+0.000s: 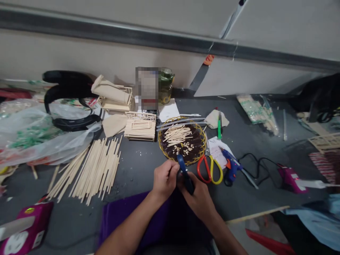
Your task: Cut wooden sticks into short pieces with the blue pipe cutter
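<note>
My right hand [198,193] is closed around a blue-handled tool [188,180] that looks like pliers; its jaws are hard to see. Beside it, my left hand [165,179] is closed with fingertips pressed together at the tool, and whatever they pinch is hidden. Just beyond both hands is a round, dark basket [160,143] with a yellow rim. Short wooden sticks [177,134] lie in it, along with tiny cut pieces [187,148]. Right of the basket rest scissors [209,170] with one red and one yellow handle.
Long wooden sticks [95,170] spread out at left. Small stick-built models [140,127] stand behind them. A blue glue gun [233,170] with a cord lies right, near a magenta box [292,180]. Purple cloth [124,216] is under my forearms. Plastic bags [39,131] cover the far left.
</note>
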A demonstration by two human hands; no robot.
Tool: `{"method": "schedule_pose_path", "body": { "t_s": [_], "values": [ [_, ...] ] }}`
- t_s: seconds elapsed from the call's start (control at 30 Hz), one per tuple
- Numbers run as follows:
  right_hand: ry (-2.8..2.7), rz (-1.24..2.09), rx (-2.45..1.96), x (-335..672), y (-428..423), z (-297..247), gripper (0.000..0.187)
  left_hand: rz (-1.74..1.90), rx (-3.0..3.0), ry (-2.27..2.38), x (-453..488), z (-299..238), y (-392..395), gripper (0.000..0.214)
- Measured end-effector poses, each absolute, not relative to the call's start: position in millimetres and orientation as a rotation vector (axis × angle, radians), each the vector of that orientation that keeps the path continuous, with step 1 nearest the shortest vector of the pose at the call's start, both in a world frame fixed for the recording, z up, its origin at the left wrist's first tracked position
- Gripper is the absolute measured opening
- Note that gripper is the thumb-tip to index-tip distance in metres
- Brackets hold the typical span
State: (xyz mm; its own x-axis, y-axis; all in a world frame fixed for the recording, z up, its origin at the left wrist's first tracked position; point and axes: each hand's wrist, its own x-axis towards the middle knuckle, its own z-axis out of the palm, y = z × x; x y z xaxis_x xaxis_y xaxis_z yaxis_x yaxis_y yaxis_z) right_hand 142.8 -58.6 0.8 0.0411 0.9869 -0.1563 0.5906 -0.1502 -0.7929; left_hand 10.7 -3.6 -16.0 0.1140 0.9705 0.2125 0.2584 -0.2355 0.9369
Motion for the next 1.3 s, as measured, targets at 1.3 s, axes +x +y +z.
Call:
{"method": "schedule_pose_path", "body": {
  "t_s": [1.3],
  "values": [
    [-1.623,0.75,-1.727,126.0,-36.1,-34.9,0.019,1.023,1.352,1.352,3.0,-19.7,11.2,0.029]
  ]
}}
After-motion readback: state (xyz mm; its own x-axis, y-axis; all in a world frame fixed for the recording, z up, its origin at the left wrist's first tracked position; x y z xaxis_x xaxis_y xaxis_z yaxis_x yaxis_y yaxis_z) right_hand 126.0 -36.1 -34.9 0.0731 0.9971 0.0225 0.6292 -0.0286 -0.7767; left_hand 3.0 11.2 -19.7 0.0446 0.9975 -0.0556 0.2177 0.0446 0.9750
